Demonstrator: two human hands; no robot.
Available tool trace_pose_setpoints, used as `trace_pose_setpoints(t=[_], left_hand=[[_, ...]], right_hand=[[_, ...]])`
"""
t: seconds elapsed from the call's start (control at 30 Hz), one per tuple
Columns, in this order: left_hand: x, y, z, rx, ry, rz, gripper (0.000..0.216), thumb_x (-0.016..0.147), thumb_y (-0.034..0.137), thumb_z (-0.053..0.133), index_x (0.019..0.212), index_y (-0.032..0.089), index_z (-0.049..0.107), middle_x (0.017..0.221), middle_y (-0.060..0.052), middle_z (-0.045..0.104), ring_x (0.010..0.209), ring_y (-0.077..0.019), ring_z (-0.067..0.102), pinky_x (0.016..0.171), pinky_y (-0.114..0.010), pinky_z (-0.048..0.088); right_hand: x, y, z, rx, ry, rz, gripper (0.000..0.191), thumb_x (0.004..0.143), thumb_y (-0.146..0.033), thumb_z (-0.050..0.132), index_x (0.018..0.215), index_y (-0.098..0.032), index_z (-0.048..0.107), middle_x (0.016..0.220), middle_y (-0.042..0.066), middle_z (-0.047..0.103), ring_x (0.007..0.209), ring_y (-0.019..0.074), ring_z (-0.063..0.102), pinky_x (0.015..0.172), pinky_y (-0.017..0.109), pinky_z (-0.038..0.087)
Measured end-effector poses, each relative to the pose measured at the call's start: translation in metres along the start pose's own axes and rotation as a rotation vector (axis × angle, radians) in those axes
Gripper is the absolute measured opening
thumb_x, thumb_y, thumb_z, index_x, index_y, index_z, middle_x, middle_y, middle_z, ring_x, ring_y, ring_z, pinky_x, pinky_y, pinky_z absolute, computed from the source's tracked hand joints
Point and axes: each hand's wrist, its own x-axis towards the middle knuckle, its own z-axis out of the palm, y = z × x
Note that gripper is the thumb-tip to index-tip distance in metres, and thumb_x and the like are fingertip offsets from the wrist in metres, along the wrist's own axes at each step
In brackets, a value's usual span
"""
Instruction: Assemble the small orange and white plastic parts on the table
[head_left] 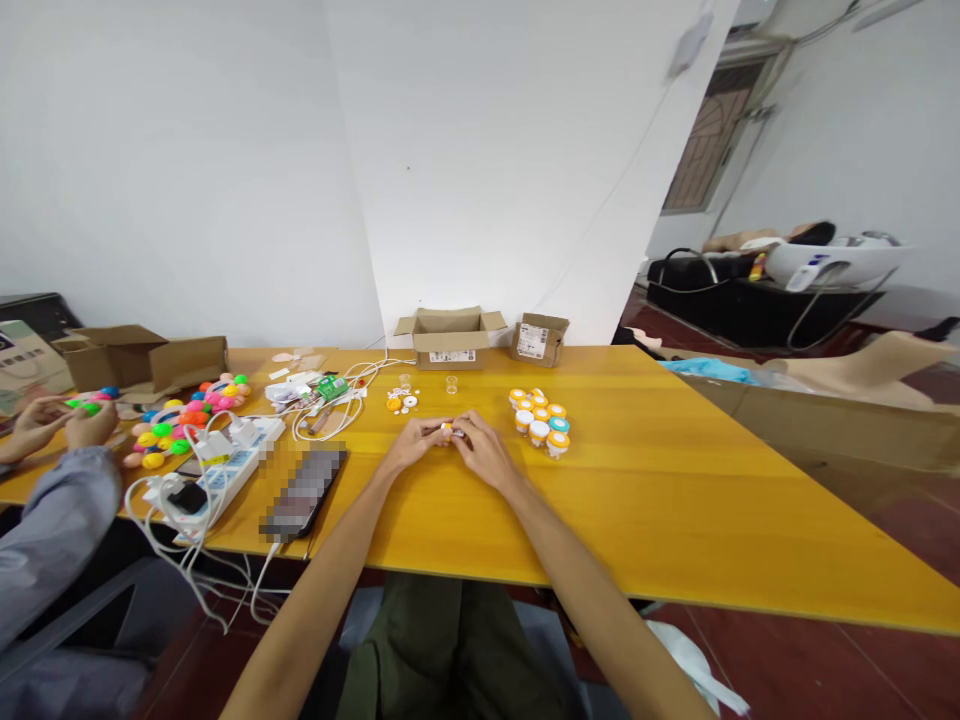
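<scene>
Just beyond my left hand, loose parts lie on the desk. Between them, my left hand and right hand pinch a small orange-and-white piece, which I judge light, stiff and smooth, best gripped by its rim; to the right of my right hand, lidded jars stand clustered.

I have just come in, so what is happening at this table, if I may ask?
A person sits at the table, pinching a small white-and-orange piece between the fingertips of the left hand and right hand. Lidded containers, with orange, white and teal tops, stand grouped to the right. Loose small parts and a clear cup sit beyond the hands. On the far left, a co-worker's hands hold something bright green.
</scene>
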Motion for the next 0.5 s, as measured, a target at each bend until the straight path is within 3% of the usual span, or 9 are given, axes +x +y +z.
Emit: trace_pose_setpoints(t=[0.23,0.5], left_hand=[[0.0004,-0.0021,-0.0015,0.067,-0.018,0.019,0.053,0.076,0.060,0.071,0.105,0.015,0.077,0.086,-0.005,0.074,0.077,-0.0170,0.063,0.078,-0.031,0.052],[0.0012,-0.0014,-0.0015,0.069,-0.032,0.044,0.052,0.078,0.063,0.068,0.098,0.016,0.077,0.081,-0.003,0.071,0.074,-0.0159,0.061,0.076,-0.029,0.051]], right_hand=[[-0.0003,0.0032,0.0022,-0.067,-0.019,-0.012,0.016,0.092,-0.016,0.055,0.094,-0.025,0.069,0.092,0.004,0.066,0.085,0.0190,0.061,0.078,0.030,0.048],[0.0025,0.0035,0.0016,0.044,-0.008,-0.035,0.017,0.092,-0.015,0.056,0.089,-0.023,0.072,0.085,0.003,0.066,0.075,0.0164,0.059,0.074,0.027,0.046]])
